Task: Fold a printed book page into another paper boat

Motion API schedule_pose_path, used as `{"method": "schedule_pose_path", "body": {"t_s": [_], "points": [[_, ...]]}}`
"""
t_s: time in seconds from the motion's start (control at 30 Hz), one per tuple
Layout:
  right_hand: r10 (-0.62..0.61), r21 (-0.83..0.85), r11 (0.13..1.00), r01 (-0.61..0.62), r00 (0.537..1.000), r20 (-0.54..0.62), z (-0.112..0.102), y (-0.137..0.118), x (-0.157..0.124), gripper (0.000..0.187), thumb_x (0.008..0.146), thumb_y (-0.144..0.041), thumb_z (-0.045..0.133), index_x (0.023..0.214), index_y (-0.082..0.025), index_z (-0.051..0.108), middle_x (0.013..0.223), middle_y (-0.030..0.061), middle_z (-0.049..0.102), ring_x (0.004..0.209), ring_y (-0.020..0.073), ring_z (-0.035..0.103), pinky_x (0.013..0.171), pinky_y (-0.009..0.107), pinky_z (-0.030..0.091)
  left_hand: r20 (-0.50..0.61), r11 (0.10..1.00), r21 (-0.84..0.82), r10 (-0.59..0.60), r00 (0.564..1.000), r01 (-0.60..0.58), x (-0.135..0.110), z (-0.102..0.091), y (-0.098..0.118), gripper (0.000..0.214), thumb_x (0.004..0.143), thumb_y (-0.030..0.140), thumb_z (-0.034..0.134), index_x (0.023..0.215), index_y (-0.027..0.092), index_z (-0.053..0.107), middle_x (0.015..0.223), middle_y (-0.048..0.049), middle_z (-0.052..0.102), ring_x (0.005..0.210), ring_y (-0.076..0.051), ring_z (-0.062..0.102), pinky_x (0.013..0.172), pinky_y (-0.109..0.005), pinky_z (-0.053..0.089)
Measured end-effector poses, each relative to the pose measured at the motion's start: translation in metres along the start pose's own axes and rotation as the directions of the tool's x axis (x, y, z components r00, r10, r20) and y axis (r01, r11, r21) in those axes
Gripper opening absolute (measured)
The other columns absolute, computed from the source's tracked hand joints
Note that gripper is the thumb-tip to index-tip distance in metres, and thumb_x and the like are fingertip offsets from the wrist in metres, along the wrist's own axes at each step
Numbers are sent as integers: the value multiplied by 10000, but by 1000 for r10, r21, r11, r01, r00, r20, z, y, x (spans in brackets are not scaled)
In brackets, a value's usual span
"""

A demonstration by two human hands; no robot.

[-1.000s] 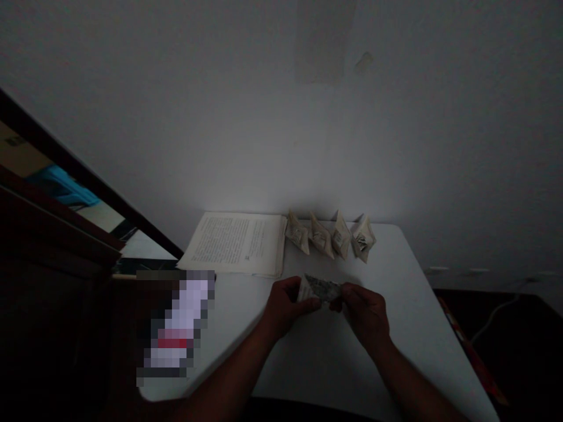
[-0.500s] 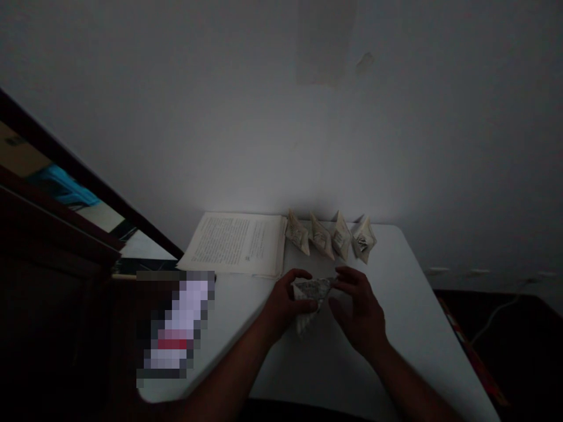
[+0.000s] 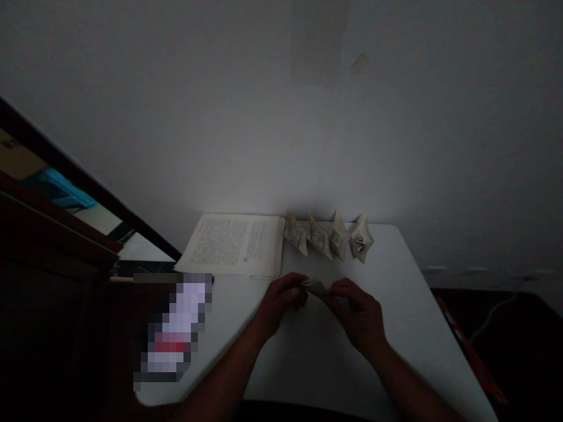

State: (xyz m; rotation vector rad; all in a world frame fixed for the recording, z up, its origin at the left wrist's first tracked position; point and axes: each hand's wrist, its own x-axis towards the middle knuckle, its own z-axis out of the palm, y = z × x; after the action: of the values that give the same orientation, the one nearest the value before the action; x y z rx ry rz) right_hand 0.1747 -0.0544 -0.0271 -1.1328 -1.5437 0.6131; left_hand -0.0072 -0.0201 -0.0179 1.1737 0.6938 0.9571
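Both hands meet over the middle of a white table [image 3: 396, 328]. My left hand [image 3: 281, 302] and my right hand [image 3: 356, 313] each pinch an end of a small folded piece of printed paper [image 3: 315, 286], which I see nearly edge-on between the fingertips. Behind the hands, several folded paper shapes [image 3: 329, 236] stand in a row near the wall. A stack of printed pages [image 3: 235, 243] lies flat to their left.
A pale wall rises straight behind the table. Dark wooden furniture [image 3: 57, 293] fills the left side, with a blurred-out object [image 3: 173, 328] at the table's left edge. The floor at right is dark, with a cable [image 3: 492, 310] on it.
The folded paper has gone from hanging open in my left hand to lying flatter between both hands. My right hand has closed back onto it.
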Motion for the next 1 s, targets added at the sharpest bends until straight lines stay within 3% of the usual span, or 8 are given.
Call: {"method": "schedule_pose_path", "body": {"t_s": [0.1,0.27,0.37,0.6,0.87,1.0], "points": [[175,127,975,-183,982,71,-1,1,-2,42,753,-244,659,734,-214,635,720,-3,580,681,141,544,602,257,428,-56,933,348,121,991,-94,-2,-2,0,251,707,366,674,806,140,631,701,-3,513,637,-120,466,578,-233,337],[323,194,909,-369,918,229,-2,2,-1,123,729,-306,671,715,-193,623,641,-31,524,596,114,483,541,230,379,-48,875,475,128,991,-90,-2,0,2,291,779,361,606,595,139,565,610,26,432,597,-102,415,558,-224,310],[319,219,903,-370,918,234,-2,-1,1,136,752,-313,644,704,-187,625,666,-23,538,639,122,502,584,232,393,-44,883,461,121,992,-88,-1,2,3,330,763,365,622,541,139,527,563,40,394,556,-90,378,529,-217,286],[310,213,912,-351,929,201,-2,0,1,171,748,-307,642,636,-182,611,624,-21,513,595,119,474,545,235,374,22,912,405,60,998,-64,-3,7,1,296,771,388,604,623,134,579,609,21,446,588,-100,405,546,-219,298],[319,113,932,-346,926,202,1,3,-3,197,736,-321,637,606,-181,591,588,-21,481,549,116,428,507,236,343,-65,858,514,47,997,-7,-3,11,-2,459,773,441,567,481,158,353,533,54,242,526,-81,263,494,-226,190],[335,137,919,-370,915,224,1,3,-3,213,729,-312,639,579,-178,569,570,-24,475,539,112,429,506,235,344,-50,881,473,23,999,3,-3,10,-3,429,781,446,554,510,160,383,549,50,272,535,-83,278,498,-225,208]]}}
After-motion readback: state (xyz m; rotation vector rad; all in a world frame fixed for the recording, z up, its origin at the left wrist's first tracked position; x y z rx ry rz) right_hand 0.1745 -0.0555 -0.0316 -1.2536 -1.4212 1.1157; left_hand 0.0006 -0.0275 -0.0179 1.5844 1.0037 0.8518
